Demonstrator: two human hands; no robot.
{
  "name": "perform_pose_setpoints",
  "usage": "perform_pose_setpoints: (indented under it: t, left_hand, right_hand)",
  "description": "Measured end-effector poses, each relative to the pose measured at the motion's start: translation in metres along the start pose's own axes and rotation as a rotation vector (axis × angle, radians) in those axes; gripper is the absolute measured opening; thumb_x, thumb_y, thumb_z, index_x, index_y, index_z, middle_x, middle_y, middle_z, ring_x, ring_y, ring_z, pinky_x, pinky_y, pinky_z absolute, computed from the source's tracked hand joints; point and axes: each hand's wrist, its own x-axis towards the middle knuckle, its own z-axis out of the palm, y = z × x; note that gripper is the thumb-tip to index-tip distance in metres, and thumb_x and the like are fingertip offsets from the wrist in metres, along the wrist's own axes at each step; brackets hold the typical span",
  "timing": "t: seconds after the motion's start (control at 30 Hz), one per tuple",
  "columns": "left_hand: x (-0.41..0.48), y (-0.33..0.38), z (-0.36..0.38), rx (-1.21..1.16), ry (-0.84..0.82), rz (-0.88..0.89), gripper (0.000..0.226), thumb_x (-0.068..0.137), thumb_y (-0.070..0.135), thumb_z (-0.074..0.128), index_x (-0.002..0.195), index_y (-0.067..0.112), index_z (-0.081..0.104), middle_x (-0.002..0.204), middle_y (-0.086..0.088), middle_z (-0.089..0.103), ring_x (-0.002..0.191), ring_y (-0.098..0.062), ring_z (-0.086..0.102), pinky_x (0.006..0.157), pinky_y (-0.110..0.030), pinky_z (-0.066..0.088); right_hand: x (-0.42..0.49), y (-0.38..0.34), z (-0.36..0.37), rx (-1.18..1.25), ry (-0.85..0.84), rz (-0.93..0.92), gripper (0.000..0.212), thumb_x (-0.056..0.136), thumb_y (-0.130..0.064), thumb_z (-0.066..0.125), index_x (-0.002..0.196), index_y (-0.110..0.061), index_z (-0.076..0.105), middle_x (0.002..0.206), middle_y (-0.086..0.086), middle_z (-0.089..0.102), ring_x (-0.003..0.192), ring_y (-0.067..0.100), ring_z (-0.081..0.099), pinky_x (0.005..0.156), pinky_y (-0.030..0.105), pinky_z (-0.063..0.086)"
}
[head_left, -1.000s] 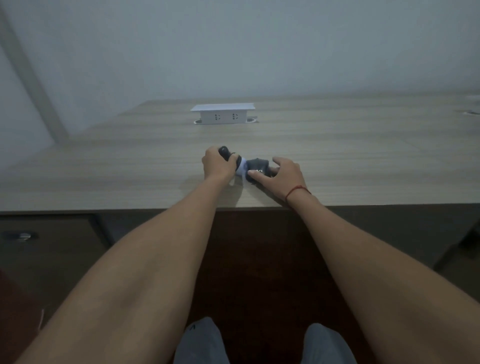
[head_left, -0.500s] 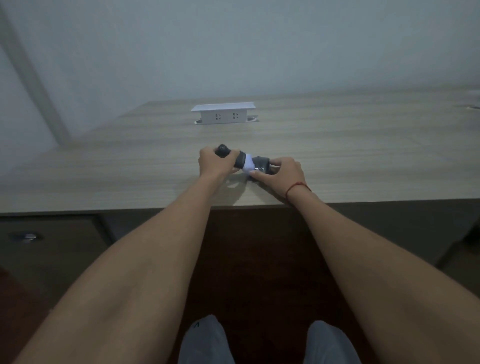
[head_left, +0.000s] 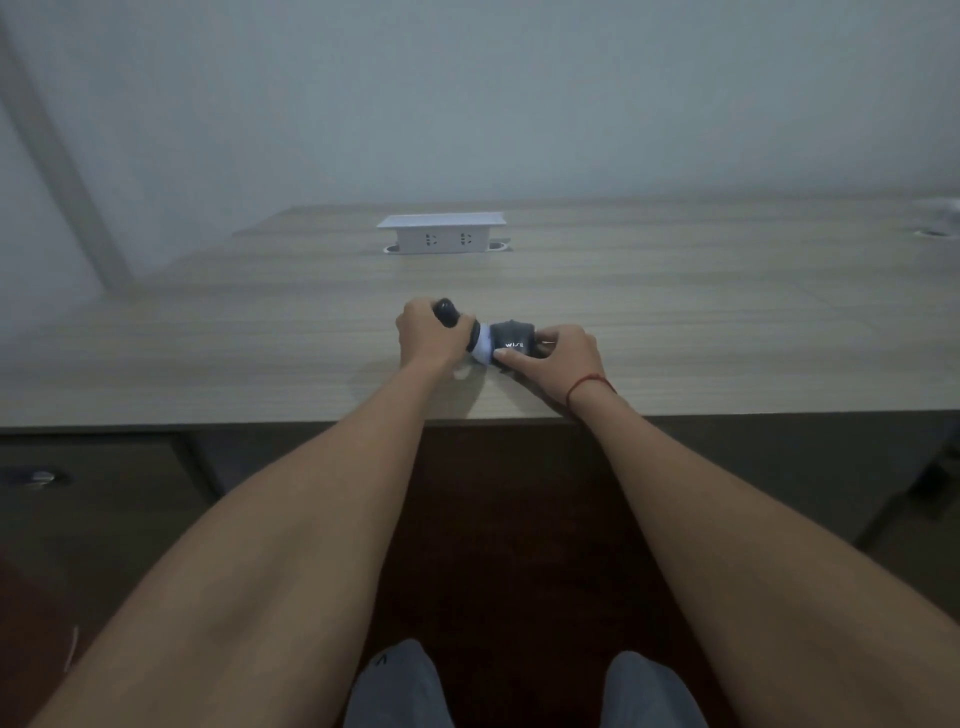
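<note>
Where the pale wood-grain desktop nears its front edge, a rolled sock lies crosswise on the surface, held at both ends. It is dark grey with a white band near the middle and white lettering on the near side. The left hand grips the black end at 9 o'clock of the roll, its fingers curled close together round it. The right hand pinches the grey end at 3 o'clock between thumb and bent fingers, the thumb tip lying against the white band. A red string bracelet circles the right wrist.

At 12 o'clock from the hands, well apart from them, a white pop-up socket box stands raised from the desktop, two outlets facing the viewer. A round cable grommet sits at 2 o'clock near the far right edge.

A plain grey-white wall closes the room behind the desk, and a slanting pale beam crosses it at 10 o'clock. Below the desktop, at 8 o'clock, a dark cabinet front carries a small metal pull. Grey-trousered knees show at 6 o'clock over a dark floor.
</note>
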Motion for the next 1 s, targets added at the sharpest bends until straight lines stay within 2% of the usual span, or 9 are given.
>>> perform_pose_setpoints:
  t: [0.1,0.17,0.3,0.4,0.47,0.53,0.7,0.9,1.0]
  left_hand:
    - [0.007,0.017,0.002,-0.225,-0.022,-0.003,0.043,0.066,0.032,0.078,0.093,0.0,0.07,0.095,-0.016,0.072,0.089,-0.028,0.071,0.076,-0.042,0.062]
    - [0.006,0.026,0.008,-0.264,-0.117,-0.006,0.041,0.07,0.025,0.08,0.098,-0.004,0.069,0.098,-0.018,0.071,0.091,-0.028,0.071,0.073,-0.042,0.063]
    - [0.0,0.026,0.023,-0.041,-0.068,0.073,0.025,0.077,0.023,0.076,0.087,0.001,0.071,0.093,-0.016,0.072,0.087,-0.028,0.07,0.076,-0.032,0.059]
    - [0.001,0.033,0.028,-0.01,-0.004,0.116,0.026,0.077,0.024,0.073,0.084,0.0,0.07,0.09,-0.016,0.07,0.086,-0.03,0.069,0.072,-0.031,0.057]
    - [0.0,0.037,0.029,-0.03,-0.03,0.137,0.025,0.076,0.023,0.075,0.08,-0.002,0.069,0.084,-0.015,0.07,0.08,-0.028,0.068,0.07,-0.033,0.059]
    - [-0.001,0.032,0.03,0.042,-0.029,0.147,0.027,0.078,0.025,0.074,0.087,-0.001,0.069,0.092,-0.015,0.07,0.081,-0.025,0.065,0.068,-0.029,0.053]
    - [0.0,0.015,0.012,0.091,0.112,0.123,0.031,0.084,0.025,0.071,0.103,0.001,0.065,0.106,-0.014,0.065,0.094,-0.023,0.062,0.074,-0.025,0.044]
    - [-0.003,-0.019,-0.01,0.241,0.132,-0.018,0.033,0.075,0.028,0.072,0.091,0.0,0.064,0.099,-0.015,0.068,0.092,-0.031,0.064,0.072,-0.033,0.049]
    - [-0.005,-0.021,-0.017,0.422,0.083,-0.012,0.045,0.073,0.043,0.071,0.092,0.003,0.065,0.098,-0.013,0.068,0.092,-0.032,0.065,0.069,-0.034,0.047]
  right_hand:
    - [0.001,0.0,-0.001,-0.036,0.003,0.003,0.043,0.065,-0.049,0.081,0.093,-0.018,0.07,0.081,-0.008,0.067,0.079,0.012,0.064,0.077,0.036,0.057]
    - [0.003,0.001,0.001,-0.039,-0.003,0.017,0.038,0.063,-0.052,0.08,0.082,-0.022,0.065,0.079,-0.007,0.066,0.078,0.014,0.065,0.076,0.04,0.057]
    - [0.003,0.001,0.001,-0.021,-0.006,0.039,0.049,0.059,-0.058,0.077,0.089,-0.02,0.067,0.081,-0.004,0.069,0.076,0.014,0.065,0.073,0.041,0.059]
    - [0.002,0.001,0.0,-0.031,-0.015,0.043,0.039,0.064,-0.054,0.078,0.076,-0.021,0.062,0.073,-0.004,0.065,0.069,0.013,0.062,0.071,0.04,0.058]
    - [0.002,0.001,0.0,-0.022,-0.027,0.036,0.036,0.065,-0.053,0.078,0.08,-0.022,0.065,0.076,-0.005,0.067,0.072,0.013,0.064,0.072,0.041,0.058]
    - [0.003,0.002,-0.001,-0.018,-0.026,0.033,0.034,0.064,-0.053,0.078,0.079,-0.023,0.066,0.075,-0.005,0.069,0.072,0.013,0.065,0.072,0.041,0.059]
    - [-0.001,-0.002,-0.003,-0.032,-0.012,0.032,0.042,0.064,-0.053,0.079,0.084,-0.019,0.065,0.08,-0.005,0.068,0.077,0.014,0.065,0.074,0.04,0.058]
    - [-0.008,-0.006,-0.002,-0.099,-0.015,0.013,0.061,0.062,-0.063,0.071,0.104,-0.019,0.066,0.102,0.001,0.07,0.091,0.02,0.066,0.082,0.041,0.057]
    - [-0.012,-0.01,-0.003,-0.182,-0.029,-0.019,0.061,0.066,-0.066,0.063,0.106,-0.02,0.065,0.103,0.003,0.069,0.092,0.022,0.064,0.083,0.04,0.055]
